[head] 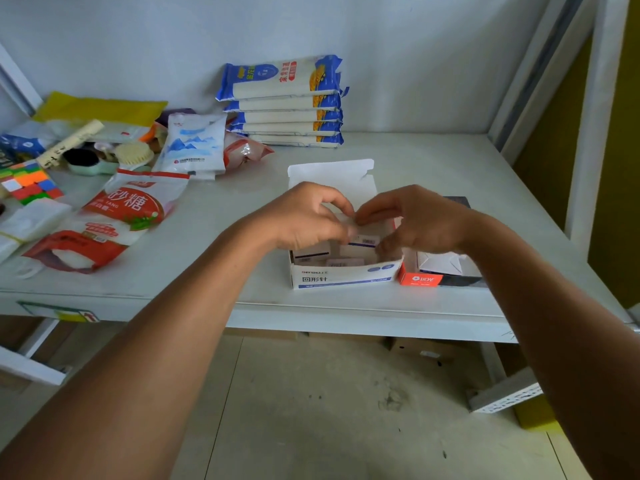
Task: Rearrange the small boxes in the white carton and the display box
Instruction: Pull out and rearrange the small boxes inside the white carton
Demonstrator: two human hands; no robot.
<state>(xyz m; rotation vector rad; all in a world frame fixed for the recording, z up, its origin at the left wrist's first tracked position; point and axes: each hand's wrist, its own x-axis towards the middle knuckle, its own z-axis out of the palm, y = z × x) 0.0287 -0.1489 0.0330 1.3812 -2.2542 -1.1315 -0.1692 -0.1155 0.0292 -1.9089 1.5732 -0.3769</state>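
The white carton (343, 277) with blue print stands open near the shelf's front edge, its lid flap (330, 174) raised behind. Several small white boxes lie inside it. Over the carton, my left hand (304, 218) and my right hand (415, 220) meet, both pinching one small white box (363, 237) with a dark stripe. Right of the carton sits the red and black display box (440, 277), with a white folded piece inside; my right wrist hides its back part.
Red sugar bags (114, 216) lie at the left, with a colourful cube (29, 183), a brush (133, 154) and other clutter behind. A stack of blue noodle packs (284, 102) stands at the back wall. The shelf post (585, 126) rises at the right.
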